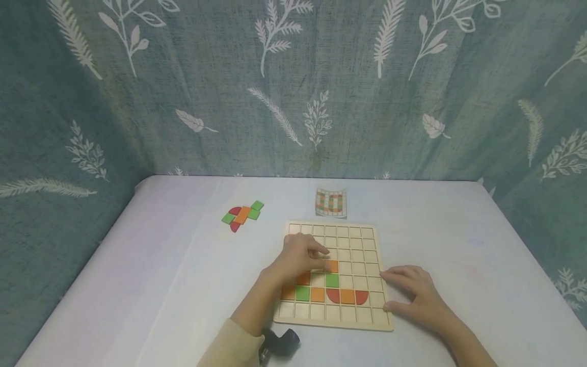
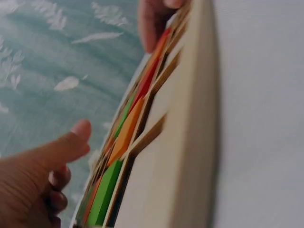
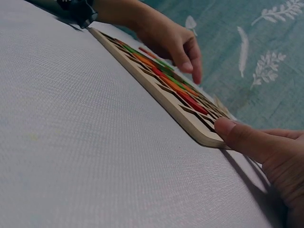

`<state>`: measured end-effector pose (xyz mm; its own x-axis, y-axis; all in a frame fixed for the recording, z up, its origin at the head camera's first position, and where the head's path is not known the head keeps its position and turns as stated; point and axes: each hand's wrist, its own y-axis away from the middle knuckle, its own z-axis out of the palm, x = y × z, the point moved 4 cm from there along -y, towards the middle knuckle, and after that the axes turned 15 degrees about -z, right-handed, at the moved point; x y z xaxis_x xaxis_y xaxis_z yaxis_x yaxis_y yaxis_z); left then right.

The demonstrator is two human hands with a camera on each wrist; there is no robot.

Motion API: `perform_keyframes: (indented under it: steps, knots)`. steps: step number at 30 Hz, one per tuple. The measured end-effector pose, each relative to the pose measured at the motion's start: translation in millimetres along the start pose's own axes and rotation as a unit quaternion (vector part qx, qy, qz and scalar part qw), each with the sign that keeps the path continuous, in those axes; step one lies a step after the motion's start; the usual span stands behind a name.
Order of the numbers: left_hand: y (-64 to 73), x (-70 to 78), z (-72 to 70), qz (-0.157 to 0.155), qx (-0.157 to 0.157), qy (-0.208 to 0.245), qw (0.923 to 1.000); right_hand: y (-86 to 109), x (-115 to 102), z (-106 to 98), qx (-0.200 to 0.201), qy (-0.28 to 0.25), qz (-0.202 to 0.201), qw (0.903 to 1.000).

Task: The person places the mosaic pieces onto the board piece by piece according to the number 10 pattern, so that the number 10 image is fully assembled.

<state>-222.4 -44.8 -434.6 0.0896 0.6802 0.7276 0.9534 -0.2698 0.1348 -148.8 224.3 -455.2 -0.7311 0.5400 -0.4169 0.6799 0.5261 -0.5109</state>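
Observation:
A wooden grid board (image 1: 334, 322) lies on the table with orange, green and red flat tiles set in some cells. My left hand (image 1: 298, 257) is over the board's left half, thumb beside an orange tile (image 1: 334, 266); no tile shows between its parted thumb and fingers. Below that tile sits a green tile (image 1: 332, 280), and a row of orange, green and red pieces runs nearer me, including a red rounded tile (image 1: 362, 297). My right hand (image 1: 417, 298) rests at the board's right edge, thumb and fingertips touching it. Cells under the left hand are hidden.
Loose green, orange and red tiles (image 1: 242, 216) lie in a cluster at the back left. A small printed pattern card (image 1: 330, 203) is behind the board. A black device (image 1: 282, 343) sits by the left wrist. A leaf-patterned curtain (image 1: 293, 102) hangs behind the table.

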Motion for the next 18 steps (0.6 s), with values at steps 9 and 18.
perform_keyframes:
  steps: [9, 18]
  knots:
    - [0.3, -20.4, -33.4, -0.037, 0.046, 0.034, 0.9977, 0.8, 1, -2, 0.003, 0.005, -0.008, 0.9999]
    - [2.2, -55.6, -78.1, -0.106, 0.118, 0.062, 0.9854, 0.3, 2, -1, 0.009, -0.003, -0.022, 0.9997]
